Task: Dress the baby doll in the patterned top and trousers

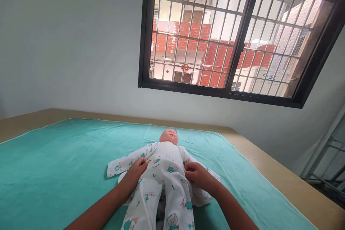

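A baby doll (pixel 168 136) lies on its back on a teal sheet (pixel 54 165), head toward the window. It wears a white printed romper (pixel 164 183) whose sleeves spread to both sides. My left hand (pixel 138 170) grips the garment at the doll's waist on the left, fingers curled into the cloth. My right hand (pixel 196 174) pinches the fabric at the waist on the right side. Both forearms reach in from the bottom edge, one along each side of the doll's legs.
The sheet covers a tan bed or platform (pixel 283 176) set against a pale wall. A barred, black-framed window (pixel 231 32) is above. A metal frame (pixel 329 165) stands at the right edge.
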A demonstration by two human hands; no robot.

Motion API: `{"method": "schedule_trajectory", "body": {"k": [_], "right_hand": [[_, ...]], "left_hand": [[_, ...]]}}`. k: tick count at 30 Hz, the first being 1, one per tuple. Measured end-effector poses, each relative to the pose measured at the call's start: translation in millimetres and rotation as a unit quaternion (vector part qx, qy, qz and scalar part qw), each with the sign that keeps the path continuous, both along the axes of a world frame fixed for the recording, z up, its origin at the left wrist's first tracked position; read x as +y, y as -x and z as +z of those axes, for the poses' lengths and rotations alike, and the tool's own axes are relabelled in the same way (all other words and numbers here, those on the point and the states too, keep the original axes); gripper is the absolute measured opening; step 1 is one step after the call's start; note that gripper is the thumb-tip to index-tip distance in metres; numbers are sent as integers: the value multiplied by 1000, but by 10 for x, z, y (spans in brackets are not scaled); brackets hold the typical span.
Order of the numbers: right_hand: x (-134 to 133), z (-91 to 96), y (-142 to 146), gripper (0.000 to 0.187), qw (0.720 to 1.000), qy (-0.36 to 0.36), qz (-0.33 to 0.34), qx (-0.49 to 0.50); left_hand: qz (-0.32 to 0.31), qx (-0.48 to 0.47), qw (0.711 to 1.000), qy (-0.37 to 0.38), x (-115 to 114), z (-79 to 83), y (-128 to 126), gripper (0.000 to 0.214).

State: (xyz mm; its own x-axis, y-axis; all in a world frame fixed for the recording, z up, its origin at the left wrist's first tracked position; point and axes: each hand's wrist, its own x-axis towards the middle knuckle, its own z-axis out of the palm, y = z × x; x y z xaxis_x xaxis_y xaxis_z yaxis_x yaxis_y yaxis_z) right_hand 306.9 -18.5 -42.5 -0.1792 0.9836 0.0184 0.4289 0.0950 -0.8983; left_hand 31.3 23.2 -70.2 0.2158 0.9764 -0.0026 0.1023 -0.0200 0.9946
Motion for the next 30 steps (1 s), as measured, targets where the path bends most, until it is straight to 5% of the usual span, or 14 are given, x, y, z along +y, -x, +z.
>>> {"method": "schedule_trajectory", "body": {"k": [5, 15, 21, 30], "right_hand": [[9, -16, -22, 12, 998, -50, 8, 22], [-59, 26, -59, 16, 978, 14, 57, 201], [-48, -5, -123, 18, 979, 51, 78, 180], [-109, 28, -324, 25, 950, 189, 217, 123]], "left_hand": [[10, 4, 1000, -16, -30, 30, -8, 39], [-1, -7, 1000, -2, -30, 30, -8, 37], [0, -15, 1000, -8, -37, 31, 5, 35], [0, -21, 1000, 2, -70, 84, 0, 35]]}}
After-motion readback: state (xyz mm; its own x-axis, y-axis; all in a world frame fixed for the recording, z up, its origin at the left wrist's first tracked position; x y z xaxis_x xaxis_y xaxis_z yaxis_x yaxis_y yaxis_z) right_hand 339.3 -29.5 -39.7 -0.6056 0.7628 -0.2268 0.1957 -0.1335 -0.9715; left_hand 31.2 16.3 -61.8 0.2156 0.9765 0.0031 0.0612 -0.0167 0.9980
